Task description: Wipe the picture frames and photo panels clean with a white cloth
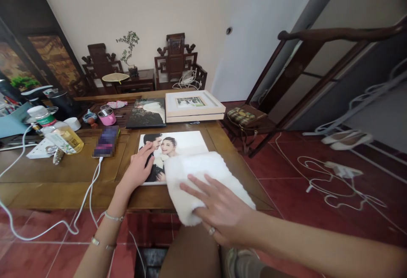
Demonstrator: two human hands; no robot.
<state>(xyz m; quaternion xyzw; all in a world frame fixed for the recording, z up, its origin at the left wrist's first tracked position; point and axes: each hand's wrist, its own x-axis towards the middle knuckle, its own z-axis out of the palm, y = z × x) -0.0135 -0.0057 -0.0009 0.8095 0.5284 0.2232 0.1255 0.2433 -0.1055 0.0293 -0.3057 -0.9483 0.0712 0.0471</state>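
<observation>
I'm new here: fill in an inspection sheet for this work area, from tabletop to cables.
Surface: brown wooden table.
Job's things: photo panel, lying flat; white cloth partly over its lower right.
Clutter: phone, bottle, pink cup, white picture frame.
Hands: left hand rests on the photo panel's left side; right hand lies spread on the cloth.
Cables: white charging cable plugged into phone; looped cord on the red floor.
Surroundings: wooden chair at right, small potted tree behind.
</observation>
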